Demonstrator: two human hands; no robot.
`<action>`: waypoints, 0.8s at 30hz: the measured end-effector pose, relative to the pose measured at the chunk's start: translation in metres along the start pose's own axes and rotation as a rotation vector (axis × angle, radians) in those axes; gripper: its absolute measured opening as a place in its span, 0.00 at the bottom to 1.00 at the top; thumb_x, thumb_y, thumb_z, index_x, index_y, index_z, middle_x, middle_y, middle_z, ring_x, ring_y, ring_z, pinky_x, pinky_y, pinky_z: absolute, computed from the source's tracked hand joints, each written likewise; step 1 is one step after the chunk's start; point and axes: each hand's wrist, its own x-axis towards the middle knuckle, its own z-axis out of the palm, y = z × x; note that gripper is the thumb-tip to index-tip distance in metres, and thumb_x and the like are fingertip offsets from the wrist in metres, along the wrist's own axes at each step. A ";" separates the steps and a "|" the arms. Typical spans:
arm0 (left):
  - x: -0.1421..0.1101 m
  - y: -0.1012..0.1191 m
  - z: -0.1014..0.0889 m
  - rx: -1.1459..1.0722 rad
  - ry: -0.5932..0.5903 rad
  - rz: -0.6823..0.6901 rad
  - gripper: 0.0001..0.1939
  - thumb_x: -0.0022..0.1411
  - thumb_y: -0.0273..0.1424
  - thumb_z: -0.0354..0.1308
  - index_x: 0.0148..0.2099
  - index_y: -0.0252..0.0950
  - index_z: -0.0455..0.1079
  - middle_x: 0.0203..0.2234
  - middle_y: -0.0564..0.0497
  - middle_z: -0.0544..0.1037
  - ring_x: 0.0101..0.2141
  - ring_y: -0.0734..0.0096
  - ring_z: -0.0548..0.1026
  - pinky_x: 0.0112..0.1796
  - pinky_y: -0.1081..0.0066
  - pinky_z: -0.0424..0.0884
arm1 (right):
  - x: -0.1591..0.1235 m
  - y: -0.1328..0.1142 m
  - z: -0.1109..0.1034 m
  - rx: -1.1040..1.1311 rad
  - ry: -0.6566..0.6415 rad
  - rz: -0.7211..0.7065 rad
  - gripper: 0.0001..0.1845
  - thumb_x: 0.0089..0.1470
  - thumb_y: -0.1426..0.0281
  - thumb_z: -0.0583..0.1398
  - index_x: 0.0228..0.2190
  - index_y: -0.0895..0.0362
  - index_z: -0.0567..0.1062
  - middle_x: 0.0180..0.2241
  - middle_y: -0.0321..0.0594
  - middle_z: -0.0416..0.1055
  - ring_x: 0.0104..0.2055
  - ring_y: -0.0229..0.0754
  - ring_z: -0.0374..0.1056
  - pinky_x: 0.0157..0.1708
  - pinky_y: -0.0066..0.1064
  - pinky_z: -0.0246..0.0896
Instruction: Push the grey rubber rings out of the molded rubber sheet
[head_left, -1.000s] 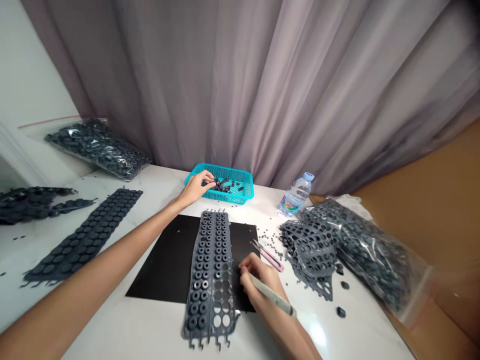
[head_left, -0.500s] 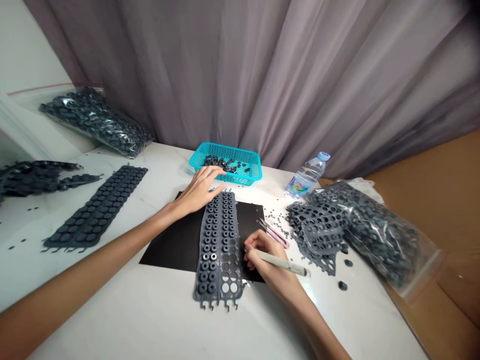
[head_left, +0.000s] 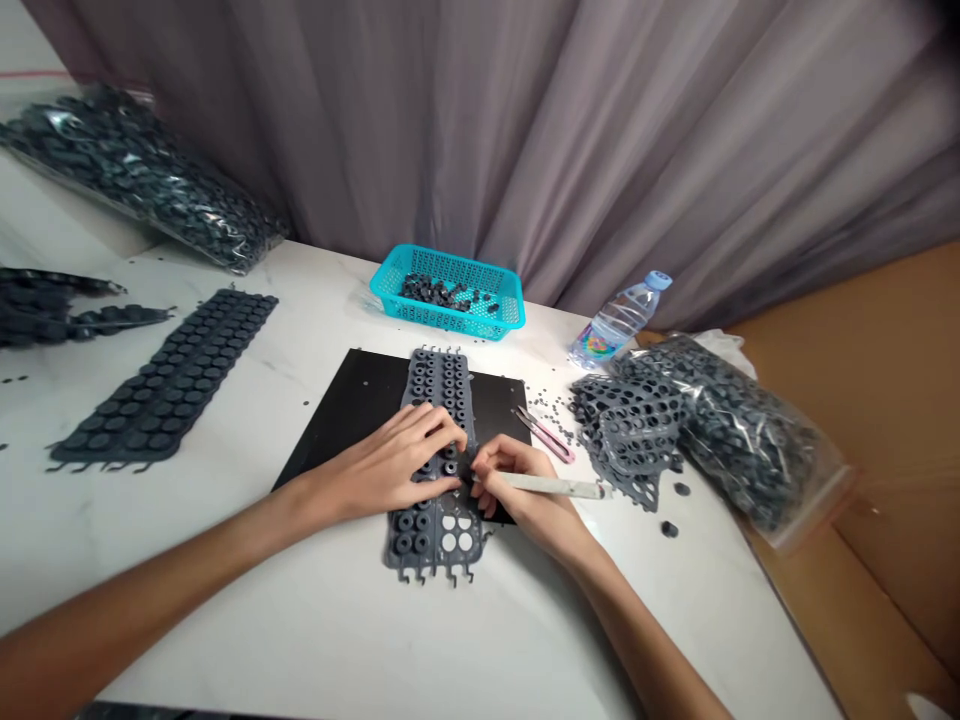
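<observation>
My left hand (head_left: 394, 460) rests over the dark grey rubber strip (head_left: 459, 562), thumb and fingers apart on either side of some of its ring-shaped plugs. My right hand (head_left: 521, 480) is closed around a pale pen-shaped tool (head_left: 562, 486), whose working tip is hidden by the fingers near the strip's right edge. Ring plugs fill the strip's left columns and the upper part of its right columns; bare round holes show at the lower right. Underneath lies a black sheet (head_left: 319, 410).
Behind the strip stands a turquoise basket (head_left: 450, 325) with loose black pieces. Pink thread snips (head_left: 551, 438), a water bottle (head_left: 619, 318), perforated strips (head_left: 637, 430) and a bag of dark pieces (head_left: 750, 430) are at right. Another studded strip (head_left: 165, 380) and bag (head_left: 142, 170) are at left.
My left hand has come back from near the basket to the middle of the strip, beside my right hand. The right hand still holds the tool. The camera view has shifted.
</observation>
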 end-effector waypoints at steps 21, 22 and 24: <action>0.002 0.000 -0.013 -0.204 -0.110 0.005 0.02 0.72 0.30 0.59 0.46 0.41 0.73 0.39 0.52 0.81 0.43 0.62 0.76 0.52 0.61 0.66 | -0.002 0.002 0.008 -0.123 0.013 -0.048 0.04 0.55 0.74 0.61 0.34 0.56 0.75 0.29 0.34 0.76 0.32 0.39 0.72 0.31 0.28 0.61; 0.003 -0.001 -0.013 -0.222 -0.120 -0.008 0.02 0.72 0.30 0.59 0.45 0.41 0.72 0.39 0.53 0.81 0.43 0.62 0.76 0.51 0.61 0.66 | -0.002 0.002 0.008 -0.127 0.013 -0.049 0.04 0.56 0.75 0.60 0.34 0.56 0.75 0.29 0.34 0.76 0.32 0.39 0.72 0.31 0.28 0.61; 0.004 -0.002 -0.013 -0.253 -0.136 -0.024 0.02 0.72 0.31 0.60 0.44 0.41 0.73 0.39 0.53 0.81 0.43 0.62 0.76 0.51 0.62 0.66 | -0.002 0.003 0.008 -0.133 0.013 -0.053 0.04 0.56 0.75 0.60 0.34 0.56 0.74 0.29 0.34 0.76 0.32 0.39 0.72 0.31 0.28 0.61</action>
